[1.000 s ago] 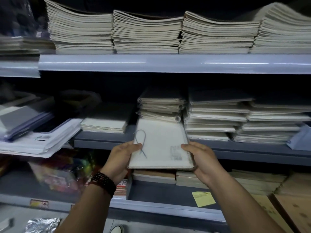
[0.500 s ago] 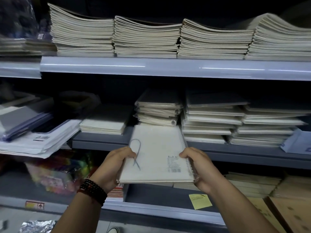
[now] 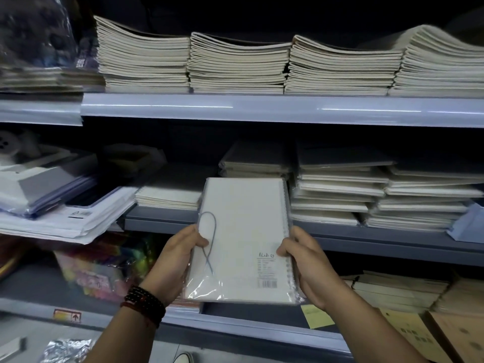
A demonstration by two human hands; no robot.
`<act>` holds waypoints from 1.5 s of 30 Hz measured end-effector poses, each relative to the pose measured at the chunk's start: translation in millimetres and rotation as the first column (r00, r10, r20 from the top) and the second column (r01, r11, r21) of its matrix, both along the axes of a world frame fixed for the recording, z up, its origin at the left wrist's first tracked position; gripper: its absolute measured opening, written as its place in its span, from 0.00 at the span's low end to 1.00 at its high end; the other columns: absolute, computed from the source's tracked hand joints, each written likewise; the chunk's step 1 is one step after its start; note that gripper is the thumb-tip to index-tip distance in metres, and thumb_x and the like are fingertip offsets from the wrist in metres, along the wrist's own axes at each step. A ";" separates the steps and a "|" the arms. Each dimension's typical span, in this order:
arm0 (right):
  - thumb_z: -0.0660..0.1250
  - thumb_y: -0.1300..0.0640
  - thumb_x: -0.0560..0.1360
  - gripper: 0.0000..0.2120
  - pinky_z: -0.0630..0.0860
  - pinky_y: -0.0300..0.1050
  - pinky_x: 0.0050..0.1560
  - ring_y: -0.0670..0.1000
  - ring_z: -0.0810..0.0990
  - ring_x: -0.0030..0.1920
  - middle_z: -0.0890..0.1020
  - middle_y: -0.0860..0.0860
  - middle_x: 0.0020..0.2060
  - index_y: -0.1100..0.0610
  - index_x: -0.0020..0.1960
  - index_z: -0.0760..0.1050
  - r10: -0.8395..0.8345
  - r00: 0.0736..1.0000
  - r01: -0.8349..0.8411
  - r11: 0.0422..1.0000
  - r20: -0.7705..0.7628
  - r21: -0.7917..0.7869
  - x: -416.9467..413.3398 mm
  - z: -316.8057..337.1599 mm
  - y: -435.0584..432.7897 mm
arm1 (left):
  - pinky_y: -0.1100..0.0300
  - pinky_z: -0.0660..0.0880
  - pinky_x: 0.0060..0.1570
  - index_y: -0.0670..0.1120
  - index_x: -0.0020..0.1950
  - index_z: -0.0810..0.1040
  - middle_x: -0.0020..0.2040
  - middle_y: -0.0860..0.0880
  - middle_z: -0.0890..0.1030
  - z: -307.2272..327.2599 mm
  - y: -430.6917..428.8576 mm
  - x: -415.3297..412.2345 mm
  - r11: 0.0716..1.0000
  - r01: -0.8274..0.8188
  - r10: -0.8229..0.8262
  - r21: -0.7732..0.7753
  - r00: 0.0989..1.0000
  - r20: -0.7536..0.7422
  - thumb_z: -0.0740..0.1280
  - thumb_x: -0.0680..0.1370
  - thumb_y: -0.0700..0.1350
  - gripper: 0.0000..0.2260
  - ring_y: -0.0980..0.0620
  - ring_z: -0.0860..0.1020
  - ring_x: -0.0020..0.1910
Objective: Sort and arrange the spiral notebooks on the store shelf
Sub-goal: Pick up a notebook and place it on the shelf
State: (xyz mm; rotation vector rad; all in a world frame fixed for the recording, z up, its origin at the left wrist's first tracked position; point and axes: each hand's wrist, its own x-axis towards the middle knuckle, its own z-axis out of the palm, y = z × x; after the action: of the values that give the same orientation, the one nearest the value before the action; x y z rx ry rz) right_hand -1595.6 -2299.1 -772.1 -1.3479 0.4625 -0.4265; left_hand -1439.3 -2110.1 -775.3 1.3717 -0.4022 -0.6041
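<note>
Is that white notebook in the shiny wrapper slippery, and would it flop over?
Probably a bit slippery: the notebook sits in glossy plastic wrap, loose and crinkled at the bottom. It looks fairly stiff, since it is flat though the left hand and right hand grip only its side edges.
</note>
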 end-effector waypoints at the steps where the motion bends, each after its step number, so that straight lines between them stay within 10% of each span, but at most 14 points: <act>1: 0.67 0.61 0.69 0.16 0.72 0.52 0.44 0.56 0.79 0.42 0.81 0.58 0.42 0.68 0.52 0.68 -0.024 0.999 0.025 1.000 0.031 -0.016 1.0 -0.7 0.4 | 0.50 0.78 0.51 0.36 0.58 0.79 0.54 0.37 0.84 3.4 0.0 -3.5 1.000 -0.003 0.003 -0.008 1.000 0.029 0.61 0.77 0.33 0.13 0.42 0.83 0.49; 16: 0.68 0.52 0.79 0.04 0.77 0.41 0.46 0.47 0.81 0.45 0.81 0.51 0.47 0.49 0.49 0.82 -0.282 0.937 0.342 0.857 0.205 -0.385 14.5 7.5 -9.7 | 0.51 0.76 0.65 0.54 0.54 0.84 0.55 0.48 0.83 5.4 -18.6 -8.2 0.946 -0.316 0.323 -0.070 0.909 0.265 0.71 0.79 0.50 0.06 0.51 0.82 0.54; 26: 0.68 0.53 0.78 0.03 0.70 0.32 0.45 0.44 0.77 0.44 0.78 0.51 0.46 0.47 0.50 0.80 -0.233 0.904 0.391 0.792 0.360 -0.470 13.6 16.7 -10.5 | 0.57 0.76 0.33 0.49 0.57 0.84 0.41 0.44 0.84 13.5 -11.7 -8.5 0.910 -0.316 0.401 -0.267 0.831 0.384 0.67 0.81 0.42 0.08 0.50 0.77 0.32; 29: 0.69 0.61 0.78 0.12 0.73 0.34 0.52 0.46 0.80 0.53 0.81 0.51 0.52 0.43 0.53 0.82 -0.179 0.891 0.384 0.789 0.418 -0.480 13.2 12.6 -11.2 | 0.54 0.81 0.41 0.47 0.58 0.83 0.51 0.45 0.86 12.5 -7.8 -7.3 0.922 -0.237 0.332 -0.306 0.891 0.310 0.64 0.81 0.34 0.12 0.48 0.84 0.42; 34: 0.70 0.59 0.78 0.15 0.80 0.47 0.54 0.51 0.82 0.58 0.81 0.51 0.61 0.47 0.63 0.80 -0.121 0.911 0.261 0.909 0.394 -0.326 10.7 9.4 -10.5 | 0.45 0.73 0.63 0.46 0.67 0.80 0.66 0.43 0.81 14.4 -3.1 1.2 0.924 -0.104 0.112 -0.368 0.994 0.001 0.60 0.82 0.48 0.17 0.43 0.80 0.63; 42: 0.65 0.56 0.82 0.15 0.81 0.44 0.53 0.43 0.84 0.55 0.84 0.42 0.56 0.42 0.65 0.78 -0.214 0.932 0.268 0.950 0.291 -0.160 13.9 19.9 -5.0 | 0.59 0.82 0.46 0.45 0.69 0.77 0.62 0.46 0.83 15.7 -1.0 -1.1 0.910 -0.110 0.097 -0.399 0.994 -0.053 0.66 0.77 0.34 0.20 0.47 0.84 0.57; 45: 0.63 0.56 0.81 0.14 0.79 0.53 0.57 0.54 0.84 0.57 0.85 0.52 0.57 0.50 0.64 0.80 -0.154 0.964 0.137 0.986 0.217 0.091 17.4 22.8 -4.2 | 0.58 0.82 0.48 0.47 0.71 0.75 0.62 0.44 0.83 17.0 0.3 1.1 0.906 -0.110 0.097 -0.409 0.994 -0.052 0.68 0.75 0.37 0.24 0.45 0.84 0.57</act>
State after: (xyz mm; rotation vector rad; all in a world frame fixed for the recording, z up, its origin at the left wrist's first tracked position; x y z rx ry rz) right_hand -1578.1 -2303.3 -749.3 -1.1810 0.3873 -0.6686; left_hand -1438.2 -2109.9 -758.4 0.9696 -0.4026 -0.4207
